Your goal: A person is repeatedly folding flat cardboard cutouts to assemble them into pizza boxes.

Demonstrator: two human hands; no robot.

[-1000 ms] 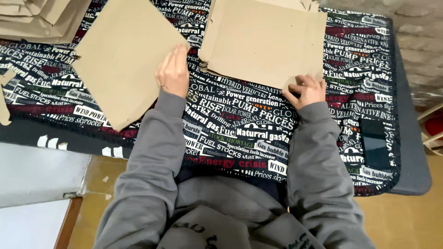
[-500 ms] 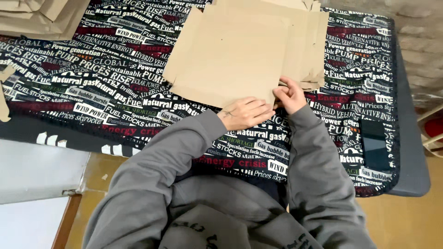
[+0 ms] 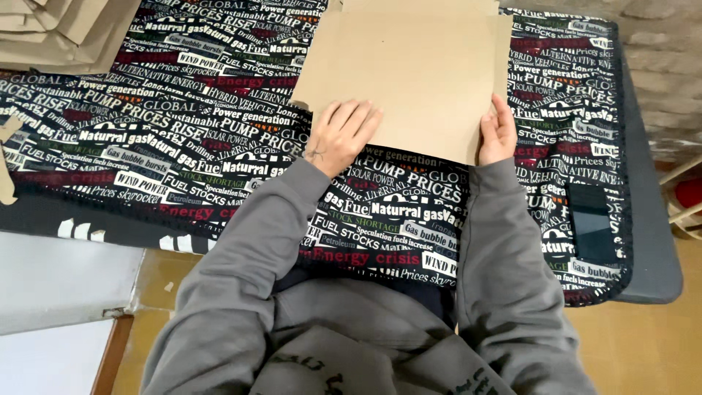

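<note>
My left hand [image 3: 342, 137] lies flat and open on the near left corner of the brown cardboard sheet [image 3: 417, 73], holding nothing. My right hand [image 3: 499, 134] is curled on the sheet's near right corner, pinching its edge. The sheet lies by the far edge of the table, on a black cloth [image 3: 183, 146] covered in words. More brown cardboard pieces [image 3: 66, 29] sit at the far left corner.

A small craft or packaging workshop is suggested. A worktop [image 3: 643, 241] is covered with a black printed cloth [image 3: 183, 139], on which flat brown card sheets [image 3: 409, 73] are laid. More cut card pieces are stacked at the far left [image 3: 58, 33]. A rough pale wall [image 3: 658, 66] is seen at the far right, and a yellowish floor [image 3: 636, 351] near.
</note>
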